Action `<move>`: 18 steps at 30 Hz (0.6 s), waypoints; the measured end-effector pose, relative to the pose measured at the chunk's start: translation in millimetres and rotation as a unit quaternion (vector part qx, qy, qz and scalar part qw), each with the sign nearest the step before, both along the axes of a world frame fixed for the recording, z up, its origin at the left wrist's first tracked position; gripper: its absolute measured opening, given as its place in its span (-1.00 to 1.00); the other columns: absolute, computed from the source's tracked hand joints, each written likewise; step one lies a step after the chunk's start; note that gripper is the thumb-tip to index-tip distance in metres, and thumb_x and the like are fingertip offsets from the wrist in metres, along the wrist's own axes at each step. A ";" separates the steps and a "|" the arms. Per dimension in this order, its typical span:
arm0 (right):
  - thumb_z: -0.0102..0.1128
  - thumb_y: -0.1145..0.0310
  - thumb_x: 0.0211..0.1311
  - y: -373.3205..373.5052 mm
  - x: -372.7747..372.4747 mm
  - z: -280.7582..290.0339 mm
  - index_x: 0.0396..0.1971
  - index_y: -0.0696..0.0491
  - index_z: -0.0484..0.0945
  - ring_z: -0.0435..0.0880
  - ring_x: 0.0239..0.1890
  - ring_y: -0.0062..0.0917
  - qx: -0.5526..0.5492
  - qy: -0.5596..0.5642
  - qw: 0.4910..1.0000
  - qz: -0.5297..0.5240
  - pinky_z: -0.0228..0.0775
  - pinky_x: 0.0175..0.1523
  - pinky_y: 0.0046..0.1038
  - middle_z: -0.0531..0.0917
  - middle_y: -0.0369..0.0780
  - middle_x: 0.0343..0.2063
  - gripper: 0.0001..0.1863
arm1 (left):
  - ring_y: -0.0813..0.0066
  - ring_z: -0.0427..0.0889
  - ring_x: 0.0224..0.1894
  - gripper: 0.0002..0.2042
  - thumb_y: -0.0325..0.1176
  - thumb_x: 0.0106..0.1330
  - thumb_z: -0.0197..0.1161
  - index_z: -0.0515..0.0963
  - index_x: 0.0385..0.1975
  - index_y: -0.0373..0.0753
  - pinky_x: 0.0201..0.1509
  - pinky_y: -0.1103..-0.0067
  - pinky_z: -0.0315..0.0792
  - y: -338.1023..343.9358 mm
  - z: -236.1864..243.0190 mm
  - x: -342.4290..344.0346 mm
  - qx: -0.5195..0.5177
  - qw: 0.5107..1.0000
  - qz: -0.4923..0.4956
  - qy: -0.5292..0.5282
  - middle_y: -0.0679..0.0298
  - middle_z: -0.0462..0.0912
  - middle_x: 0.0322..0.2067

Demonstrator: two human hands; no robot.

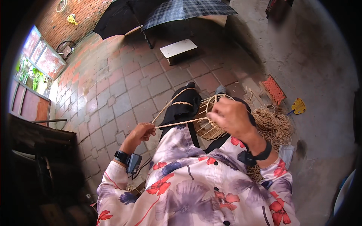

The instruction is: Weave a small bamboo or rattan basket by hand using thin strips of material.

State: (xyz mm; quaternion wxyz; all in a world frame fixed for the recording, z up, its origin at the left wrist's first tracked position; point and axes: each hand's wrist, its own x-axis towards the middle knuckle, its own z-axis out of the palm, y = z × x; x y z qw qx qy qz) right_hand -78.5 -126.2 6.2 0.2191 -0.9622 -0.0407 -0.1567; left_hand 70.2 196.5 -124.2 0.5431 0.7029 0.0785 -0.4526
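My left hand (142, 132) is closed on a twisted straw cord (181, 123), held out to the left of my lap. One length of the cord runs nearly straight across to an open-ribbed basket (207, 133) between my knees. Another length slants up over my left knee, which a black cloth (177, 111) covers. Over the basket's upper right side, my right hand (232, 115) is curled with its fingertips near the rim, where the cord arrives. What those fingers pinch is hidden, and they are slightly blurred.
A heap of loose straw cord (273, 126) lies by my right leg, near a low stool with an orange woven seat (274, 89) and a yellow fly swatter (298, 106). Ahead are a white-topped bench (178, 48) and two open umbrellas, one black (117, 19), one checked (186, 9).
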 end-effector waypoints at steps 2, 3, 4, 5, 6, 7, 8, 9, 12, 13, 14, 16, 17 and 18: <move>0.35 0.23 0.01 13.4 1.0 -0.7 -0.63 0.07 0.59 0.63 -0.44 -0.27 0.000 0.030 0.999 -0.013 0.44 -0.30 -0.28 0.58 -0.17 -0.53 -0.76 | 0.72 0.42 -0.62 -0.78 -0.19 0.32 0.14 0.57 -0.46 -0.17 -0.53 0.70 0.28 3.3 -6.8 1.1 0.052 0.994 -0.089 -0.027 0.41 0.60 -0.56; 0.35 0.23 0.01 17.0 1.8 -2.8 -0.63 0.07 0.59 0.63 -0.44 -0.27 0.000 0.030 0.999 -0.011 0.44 -0.30 -0.28 0.58 -0.17 -0.53 -0.76 | 0.72 0.42 -0.62 -0.78 -0.19 0.32 0.14 0.57 -0.46 -0.17 -0.53 0.70 0.28 5.2 -9.7 2.8 0.052 0.995 -0.087 -0.026 0.41 0.60 -0.56; 0.35 0.23 0.01 19.6 2.8 -7.0 -0.64 0.08 0.58 0.63 -0.43 -0.27 -0.007 0.036 0.999 -0.015 0.44 -0.29 -0.27 0.58 -0.16 -0.53 -0.75 | 0.66 0.47 -0.60 -0.80 -0.20 0.29 0.16 0.58 -0.44 -0.18 -0.52 0.65 0.33 6.5 -12.1 6.3 0.070 0.986 -0.141 -0.059 0.38 0.62 -0.55; 0.36 0.22 0.01 20.4 3.9 -10.4 -0.64 0.09 0.58 0.63 -0.43 -0.27 -0.014 0.042 0.999 -0.020 0.44 -0.27 -0.26 0.58 -0.16 -0.53 -0.74 | 0.60 0.53 -0.58 -0.81 -0.21 0.26 0.18 0.59 -0.42 -0.19 -0.50 0.59 0.38 4.9 -10.9 9.6 0.088 0.972 -0.196 -0.092 0.34 0.63 -0.55; 0.36 0.22 0.01 19.6 4.0 -11.7 -0.64 0.09 0.58 0.63 -0.43 -0.27 -0.016 0.042 0.999 -0.020 0.44 -0.27 -0.26 0.58 -0.16 -0.53 -0.74 | 0.60 0.53 -0.58 -0.81 -0.21 0.26 0.18 0.59 -0.42 -0.19 -0.50 0.59 0.38 1.9 -10.1 12.4 0.086 0.973 -0.195 -0.092 0.34 0.63 -0.55; 0.36 0.24 -0.02 18.1 3.7 -12.6 -0.65 0.09 0.57 0.62 -0.44 -0.27 0.002 0.049 0.999 -0.020 0.41 -0.30 -0.26 0.57 -0.17 -0.55 -0.76 | 0.48 0.59 -0.53 -0.81 -0.21 0.23 0.20 0.60 -0.39 -0.19 -0.44 0.52 0.43 -2.5 -9.5 14.5 0.165 0.935 -0.249 -0.192 0.27 0.64 -0.53; 0.37 0.26 -0.04 16.9 3.8 -13.6 -0.65 0.09 0.56 0.61 -0.45 -0.27 0.020 0.056 0.998 -0.021 0.39 -0.34 -0.25 0.56 -0.18 -0.57 -0.77 | 0.37 0.65 -0.47 -0.80 -0.21 0.21 0.21 0.60 -0.35 -0.20 -0.38 0.45 0.49 -8.7 -6.5 13.6 0.240 0.878 -0.299 -0.287 0.19 0.66 -0.51; 0.37 0.26 -0.04 15.8 4.3 -15.2 -0.65 0.09 0.56 0.61 -0.45 -0.27 0.019 0.056 0.998 -0.023 0.39 -0.34 -0.25 0.56 -0.18 -0.57 -0.77 | 0.37 0.65 -0.47 -0.80 -0.21 0.21 0.21 0.60 -0.35 -0.20 -0.38 0.45 0.49 -20.9 4.8 7.0 0.238 0.877 -0.301 -0.288 0.19 0.66 -0.51; 0.34 0.30 -0.09 16.8 7.1 -20.1 -0.67 0.09 0.53 0.61 -0.44 -0.26 0.006 0.052 0.998 -0.026 0.39 -0.34 -0.24 0.56 -0.17 -0.59 -0.79 | 0.14 0.67 -0.38 -0.76 -0.19 0.20 0.25 0.61 -0.29 -0.22 -0.25 0.34 0.52 -58.7 39.0 -18.3 0.185 0.818 -0.165 -0.520 0.09 0.68 -0.43; 0.32 0.33 -0.11 19.1 7.9 -22.3 -0.65 0.09 0.52 0.61 -0.43 -0.26 -0.016 0.047 0.998 -0.036 0.41 -0.33 -0.24 0.56 -0.16 -0.57 -0.81 | 0.13 0.67 -0.37 -0.76 -0.20 0.20 0.26 0.60 -0.29 -0.24 -0.24 0.35 0.52 -71.1 45.3 -23.1 0.104 0.842 -0.145 -0.509 0.08 0.69 -0.42; 0.29 0.36 -0.12 21.6 8.5 -23.0 -0.63 0.10 0.51 0.62 -0.42 -0.25 -0.037 0.042 0.997 -0.045 0.43 -0.32 -0.25 0.57 -0.14 -0.55 -0.84 | 0.20 0.68 -0.39 -0.79 -0.27 0.23 0.24 0.59 -0.28 -0.29 -0.25 0.40 0.52 -83.3 50.5 -31.5 0.000 0.859 -0.143 -0.491 0.08 0.68 -0.43; 0.30 0.33 -0.10 28.7 6.3 -22.9 -0.56 0.11 0.53 0.62 -0.35 -0.26 -0.087 0.036 0.994 -0.062 0.48 -0.27 -0.26 0.58 -0.14 -0.49 -0.82 | 0.40 0.65 -0.42 -0.81 -0.37 0.28 0.18 0.59 -0.22 -0.33 -0.29 0.50 0.51 -106.7 64.2 -46.1 -0.093 0.862 -0.194 -0.459 0.10 0.66 -0.45; 0.30 0.31 -0.08 32.2 4.1 -22.3 -0.49 0.12 0.55 0.63 -0.28 -0.27 -0.135 0.029 0.987 -0.078 0.52 -0.23 -0.27 0.59 -0.14 -0.44 -0.79 | 0.43 0.65 -0.40 -0.79 -0.37 0.29 0.17 0.59 -0.17 -0.33 -0.27 0.51 0.51 -112.9 66.8 -53.0 -0.117 0.877 -0.210 -0.416 0.12 0.66 -0.42; 0.30 0.31 -0.08 35.0 2.1 -21.7 -0.49 0.12 0.55 0.63 -0.28 -0.27 -0.135 0.029 0.987 -0.077 0.52 -0.23 -0.27 0.59 -0.14 -0.44 -0.79 | 0.46 0.64 -0.38 -0.76 -0.37 0.29 0.16 0.58 -0.12 -0.33 -0.26 0.52 0.51 -117.7 69.2 -59.5 -0.141 0.890 -0.226 -0.371 0.14 0.66 -0.39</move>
